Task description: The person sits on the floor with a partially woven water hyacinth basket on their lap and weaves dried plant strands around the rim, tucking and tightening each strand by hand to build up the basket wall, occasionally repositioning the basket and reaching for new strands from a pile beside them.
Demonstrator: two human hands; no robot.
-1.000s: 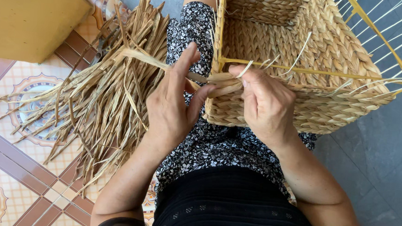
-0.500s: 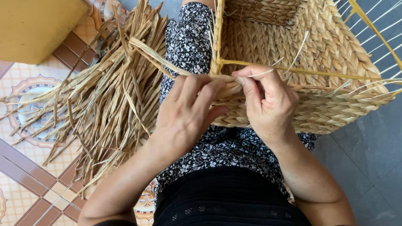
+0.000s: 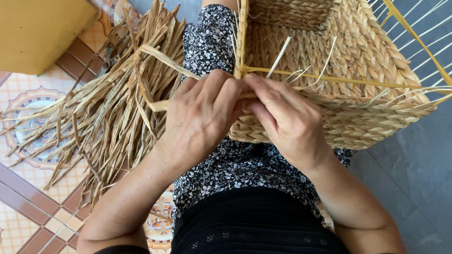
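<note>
From my feed I see two kinds of floor. On the left, patterned tiles in cream and orange carry round medallions and reddish-brown border strips. On the right lies plain grey floor, smooth and matte. A yellow box-like piece of furniture fills the upper left corner, standing on the tiles. The light is even and soft.

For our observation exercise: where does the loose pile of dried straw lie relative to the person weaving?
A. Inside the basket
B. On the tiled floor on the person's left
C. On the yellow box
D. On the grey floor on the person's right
B: the straw pile spreads over the patterned tiled floor beside the left hand.
</note>
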